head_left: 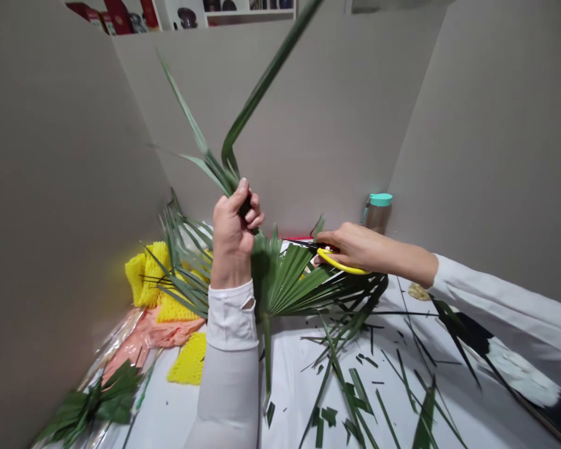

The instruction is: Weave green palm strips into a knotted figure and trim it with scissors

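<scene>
- Leaf offcuts (355,393) litter the white table (294,368) closest to the camera, green strips and little squares all over the near middle.
- Left hand (234,234) is raised above the table's middle, grip closed tight on a bunch of long palm leaf blades (224,165) that stick up toward the back wall.
- Right hand (355,248) comes in from the right, fingers through the yellow scissors (339,263), blades pointing left over the fan palm leaf (285,277). Can't tell how far the blades are parted.
- Looks like mid-trim to me: next snip needs the scissors lined up at the fan's edge while the left hand keeps its strips out of the way.
- Room is tight. Grey partition walls box in the left, back and right edges; yellow foam netting (152,274) and more greenery (93,405) crowd the left side, and a teal-capped bottle (378,212) sits at the back right corner. Near right has the most free space.
</scene>
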The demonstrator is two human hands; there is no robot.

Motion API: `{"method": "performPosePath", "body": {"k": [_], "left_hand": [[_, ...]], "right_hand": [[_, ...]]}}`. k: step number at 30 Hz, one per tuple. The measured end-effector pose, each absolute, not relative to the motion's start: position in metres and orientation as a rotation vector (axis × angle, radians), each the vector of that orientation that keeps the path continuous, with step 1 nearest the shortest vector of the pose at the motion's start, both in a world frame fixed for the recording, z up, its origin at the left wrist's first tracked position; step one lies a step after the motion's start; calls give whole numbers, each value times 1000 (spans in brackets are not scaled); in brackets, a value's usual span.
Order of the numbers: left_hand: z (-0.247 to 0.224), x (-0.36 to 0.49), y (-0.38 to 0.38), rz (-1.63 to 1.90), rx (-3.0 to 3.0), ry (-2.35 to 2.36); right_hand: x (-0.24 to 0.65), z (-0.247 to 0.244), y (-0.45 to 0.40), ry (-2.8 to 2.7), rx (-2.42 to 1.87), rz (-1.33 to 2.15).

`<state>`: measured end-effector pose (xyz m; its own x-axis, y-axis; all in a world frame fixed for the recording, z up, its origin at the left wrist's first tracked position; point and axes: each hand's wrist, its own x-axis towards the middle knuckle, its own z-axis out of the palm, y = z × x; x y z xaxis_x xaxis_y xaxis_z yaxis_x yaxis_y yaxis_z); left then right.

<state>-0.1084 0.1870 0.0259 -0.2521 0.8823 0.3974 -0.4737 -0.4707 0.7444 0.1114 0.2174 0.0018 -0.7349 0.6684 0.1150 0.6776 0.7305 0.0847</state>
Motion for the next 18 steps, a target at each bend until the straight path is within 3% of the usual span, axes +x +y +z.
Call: {"method": "performPosePath", "body": {"k": [11, 18], "left_hand": [[45, -124, 174, 1907, 887, 669], [12, -150, 184, 1799, 723, 924]], "right_hand": [[90, 47, 274, -2610, -1332, -517], [65, -10, 312, -2511, -1486, -393]]}}
